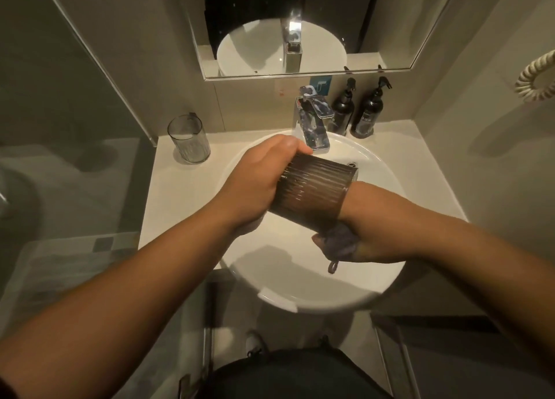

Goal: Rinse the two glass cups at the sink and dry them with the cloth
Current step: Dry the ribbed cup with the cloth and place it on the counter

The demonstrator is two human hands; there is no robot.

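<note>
My left hand (255, 182) grips the base of a ribbed glass cup (315, 188), which lies on its side over the white sink basin (387, 185). My right hand (381, 230) goes into the cup's open mouth, so its fingers are hidden inside the glass. A purple cloth (339, 245) bunches at that hand below the cup, with a loop hanging down. A second ribbed glass cup (189, 139) stands upright on the counter at the back left.
A chrome tap (313, 122) rises behind the basin, close to the held cup. Two dark pump bottles (356, 110) stand to the tap's right. A mirror (300, 23) hangs on the wall above. The white counter (180, 194) surrounds the basin.
</note>
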